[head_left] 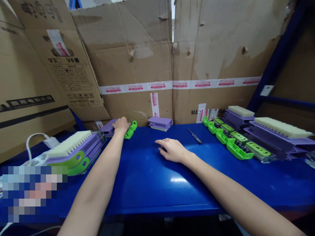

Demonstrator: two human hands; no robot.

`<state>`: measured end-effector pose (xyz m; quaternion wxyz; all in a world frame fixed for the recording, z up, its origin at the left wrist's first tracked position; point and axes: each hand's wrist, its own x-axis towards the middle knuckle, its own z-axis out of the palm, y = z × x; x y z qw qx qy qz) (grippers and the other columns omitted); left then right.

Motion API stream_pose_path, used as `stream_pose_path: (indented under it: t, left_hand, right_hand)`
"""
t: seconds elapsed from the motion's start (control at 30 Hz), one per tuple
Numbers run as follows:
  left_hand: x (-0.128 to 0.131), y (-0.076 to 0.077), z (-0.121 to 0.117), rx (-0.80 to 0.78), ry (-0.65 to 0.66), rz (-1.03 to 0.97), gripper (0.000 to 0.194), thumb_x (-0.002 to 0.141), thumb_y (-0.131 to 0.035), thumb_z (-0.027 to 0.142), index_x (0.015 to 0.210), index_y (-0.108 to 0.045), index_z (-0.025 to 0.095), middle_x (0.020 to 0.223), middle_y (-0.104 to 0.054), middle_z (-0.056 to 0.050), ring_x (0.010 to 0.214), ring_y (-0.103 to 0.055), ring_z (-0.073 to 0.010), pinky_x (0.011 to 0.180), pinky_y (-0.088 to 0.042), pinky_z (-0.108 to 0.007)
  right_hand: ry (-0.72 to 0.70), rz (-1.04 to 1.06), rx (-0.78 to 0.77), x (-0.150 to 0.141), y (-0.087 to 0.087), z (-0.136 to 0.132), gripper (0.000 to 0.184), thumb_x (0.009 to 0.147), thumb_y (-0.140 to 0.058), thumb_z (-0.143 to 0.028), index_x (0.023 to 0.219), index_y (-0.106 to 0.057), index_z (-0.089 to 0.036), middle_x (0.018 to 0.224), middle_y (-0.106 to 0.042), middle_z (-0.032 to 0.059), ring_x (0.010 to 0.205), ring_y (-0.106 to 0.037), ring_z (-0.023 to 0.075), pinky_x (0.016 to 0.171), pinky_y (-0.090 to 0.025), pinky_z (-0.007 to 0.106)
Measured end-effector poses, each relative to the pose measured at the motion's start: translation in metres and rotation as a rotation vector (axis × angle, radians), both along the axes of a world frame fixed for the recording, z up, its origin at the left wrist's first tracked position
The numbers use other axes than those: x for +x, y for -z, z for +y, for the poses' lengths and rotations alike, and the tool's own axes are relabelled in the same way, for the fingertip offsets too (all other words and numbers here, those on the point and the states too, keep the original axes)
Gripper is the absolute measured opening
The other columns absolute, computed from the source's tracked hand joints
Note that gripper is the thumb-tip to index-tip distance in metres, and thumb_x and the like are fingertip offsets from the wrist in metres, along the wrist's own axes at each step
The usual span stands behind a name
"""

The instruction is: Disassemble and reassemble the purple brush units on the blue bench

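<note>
My left hand [121, 125] reaches to the back left of the blue table, between a purple plastic part [107, 128] and a bright green plastic piece [131, 129]. Its fingers point down and are mostly hidden, so I cannot tell whether it grips either one. Over the middle of the table is my right hand [172, 150], open, index finger stretched out to the left and nothing in it. Behind it, against the cardboard, stands a purple block with pale bristles [160, 124] along its underside. A screwdriver [194, 136] lies to the right of that hand.
On the right, green pieces [222, 135] line up beside purple parts topped with cream bristle pads [280, 127]. More bristle-topped purple and green parts [73, 149] are stacked at left, near a white charger and cable [51, 142]. Cardboard sheets [137, 62] wall the back.
</note>
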<state>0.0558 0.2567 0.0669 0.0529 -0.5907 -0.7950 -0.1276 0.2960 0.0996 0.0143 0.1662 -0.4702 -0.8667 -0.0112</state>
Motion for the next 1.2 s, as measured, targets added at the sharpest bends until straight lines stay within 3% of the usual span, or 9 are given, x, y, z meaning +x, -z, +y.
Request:
stream_pose_path:
  t: [0.4, 0.53, 0.73, 0.83, 0.9, 1.1, 1.2]
  left_hand:
    - [0.011, 0.001, -0.009, 0.059, 0.033, 0.064, 0.040, 0.085, -0.049, 0.041, 0.108, -0.063, 0.011, 0.117, -0.061, -0.021, 0.115, -0.050, -0.0350, 0.089, -0.043, -0.046]
    - [0.037, 0.002, -0.012, 0.133, 0.244, 0.129, 0.042, 0.088, -0.043, 0.042, 0.117, -0.058, 0.017, 0.117, -0.061, -0.016, 0.117, -0.047, -0.0333, 0.090, -0.042, -0.044]
    - [0.101, 0.014, -0.022, 0.107, 0.634, 0.123, 0.059, 0.087, -0.040, 0.054, 0.138, -0.037, 0.026, 0.136, -0.045, -0.014, 0.126, -0.040, -0.0311, 0.098, -0.035, -0.045]
    - [0.126, 0.021, -0.026, 0.059, 0.800, 0.164, 0.071, 0.080, -0.048, 0.064, 0.140, -0.035, 0.027, 0.145, -0.034, -0.013, 0.134, -0.030, -0.0312, 0.106, -0.025, -0.045]
    - [0.135, 0.024, -0.027, 0.034, 0.834, 0.215, 0.078, 0.074, -0.059, 0.062, 0.139, -0.036, 0.025, 0.144, -0.036, -0.014, 0.133, -0.030, -0.0317, 0.107, -0.022, -0.047]
    - [0.127, 0.027, -0.030, 0.185, 0.820, 0.341, 0.075, 0.070, -0.070, 0.049, 0.133, -0.045, 0.018, 0.127, -0.051, -0.018, 0.120, -0.043, -0.0329, 0.099, -0.032, -0.043]
    - [0.113, 0.023, -0.030, 0.149, 0.797, 0.306, 0.069, 0.073, -0.067, 0.048, 0.131, -0.048, 0.016, 0.125, -0.055, -0.017, 0.118, -0.047, -0.0315, 0.100, -0.033, -0.040]
  right_hand:
    - [-0.006, 0.002, 0.007, 0.000, 0.001, 0.000, 0.041, 0.088, -0.041, -0.026, 0.127, -0.051, -0.020, 0.105, -0.065, 0.0077, 0.095, -0.060, 0.0198, 0.072, -0.042, 0.028]
    - [0.003, 0.003, 0.003, -0.001, 0.001, 0.000, 0.042, 0.088, -0.041, -0.026, 0.128, -0.051, -0.019, 0.107, -0.065, 0.0078, 0.098, -0.060, 0.0205, 0.075, -0.042, 0.029]
    - [0.000, 0.001, 0.005, -0.001, 0.000, 0.000, 0.041, 0.087, -0.042, -0.026, 0.127, -0.052, -0.020, 0.105, -0.065, 0.0075, 0.097, -0.060, 0.0206, 0.077, -0.044, 0.029]
    - [0.014, 0.009, 0.004, 0.002, -0.002, 0.001, 0.042, 0.087, -0.041, -0.026, 0.127, -0.052, -0.020, 0.108, -0.065, 0.0078, 0.099, -0.061, 0.0208, 0.079, -0.044, 0.029]
    - [0.038, 0.014, 0.007, 0.005, -0.002, 0.003, 0.042, 0.087, -0.041, -0.026, 0.127, -0.052, -0.020, 0.111, -0.065, 0.0082, 0.100, -0.061, 0.0210, 0.081, -0.044, 0.030]
    - [0.121, 0.031, 0.020, 0.016, -0.004, 0.008, 0.041, 0.088, -0.041, -0.026, 0.126, -0.053, -0.021, 0.109, -0.067, 0.0065, 0.098, -0.062, 0.0204, 0.079, -0.044, 0.029]
    - [0.162, 0.047, 0.044, 0.020, -0.004, 0.012, 0.039, 0.088, -0.040, -0.027, 0.125, -0.054, -0.022, 0.109, -0.066, 0.0059, 0.098, -0.062, 0.0199, 0.079, -0.043, 0.028]
